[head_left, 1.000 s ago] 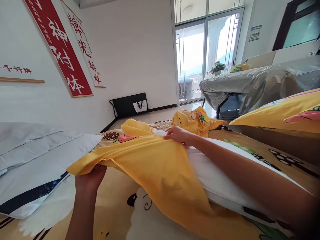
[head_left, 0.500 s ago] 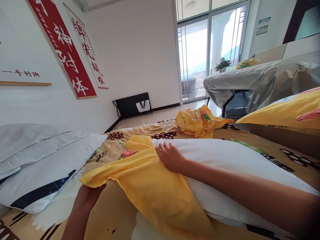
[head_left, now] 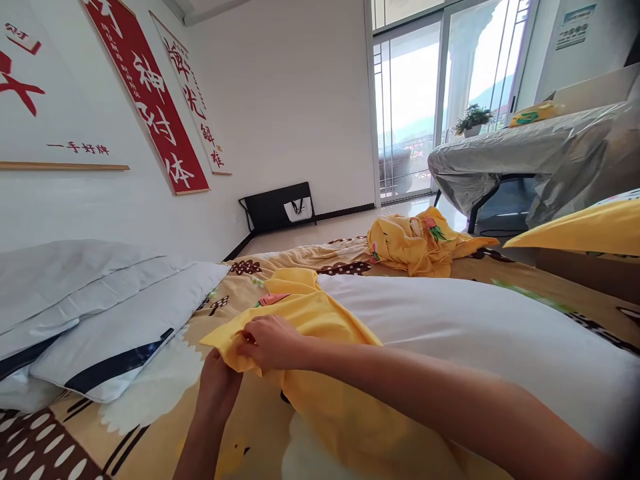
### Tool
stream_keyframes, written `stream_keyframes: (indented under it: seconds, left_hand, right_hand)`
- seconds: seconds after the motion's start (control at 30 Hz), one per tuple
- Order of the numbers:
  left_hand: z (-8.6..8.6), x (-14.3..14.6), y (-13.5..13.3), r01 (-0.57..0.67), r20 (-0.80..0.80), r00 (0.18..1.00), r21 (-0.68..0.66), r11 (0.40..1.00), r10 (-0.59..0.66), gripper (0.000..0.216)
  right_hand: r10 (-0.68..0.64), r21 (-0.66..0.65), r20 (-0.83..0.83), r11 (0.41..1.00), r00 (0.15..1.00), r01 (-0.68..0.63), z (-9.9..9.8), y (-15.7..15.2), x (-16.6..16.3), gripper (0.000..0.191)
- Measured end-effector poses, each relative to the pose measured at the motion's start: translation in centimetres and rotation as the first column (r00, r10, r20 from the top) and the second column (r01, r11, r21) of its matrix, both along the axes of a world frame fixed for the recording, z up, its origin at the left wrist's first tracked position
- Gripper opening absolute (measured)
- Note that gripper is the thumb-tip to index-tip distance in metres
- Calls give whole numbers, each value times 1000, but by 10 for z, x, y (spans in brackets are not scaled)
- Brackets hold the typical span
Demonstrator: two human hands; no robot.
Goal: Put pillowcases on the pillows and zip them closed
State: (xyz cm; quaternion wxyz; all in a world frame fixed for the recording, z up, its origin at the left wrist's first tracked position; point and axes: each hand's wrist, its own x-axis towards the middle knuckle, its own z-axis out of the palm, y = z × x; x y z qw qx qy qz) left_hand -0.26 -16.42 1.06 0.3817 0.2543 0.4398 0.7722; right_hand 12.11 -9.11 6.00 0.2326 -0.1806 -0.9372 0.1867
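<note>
A yellow pillowcase with a printed carrot covers the left end of a white pillow lying on the patterned bedspread. At the pillowcase's loose left end, my left hand grips the cloth from below, its fingers partly hidden under the fabric. Just to the right, my right hand pinches the same edge from above with thumb and fingers. My right forearm crosses over the pillowcase and part of the pillow.
Stacked white pillows with dark bands lie at left. A crumpled yellow cloth rests at the bed's far edge. Another yellow pillow is at right. Beyond stand a plastic-covered table and a black folded item by the wall.
My right hand has moved left from the pillow's end to the pillowcase's loose edge, beside my left hand, and now pinches it. The view has turned slightly left.
</note>
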Motion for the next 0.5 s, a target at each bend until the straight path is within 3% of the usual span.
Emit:
stream_keyframes:
  seconds: [0.07,0.23,0.37,0.5]
  left_hand:
    - [-1,3,-2,-24,-37,999,-3,1000,24,45]
    - [0,12,0,-66,-39,997,-3,998,66,44]
    - [-6,11,5,-87,72,994,101,991,80,41]
    - [-18,11,7,-94,159,985,139,986,71,38]
  right_hand:
    - [-25,-127,-34,992,999,20,-4,1,-2,17]
    - [-33,-274,-89,962,995,7,-8,6,-4,15]
    - [-2,-491,-226,864,974,-112,-8,10,-3,21]
    - [27,-565,-240,809,970,-162,-6,11,-2,22]
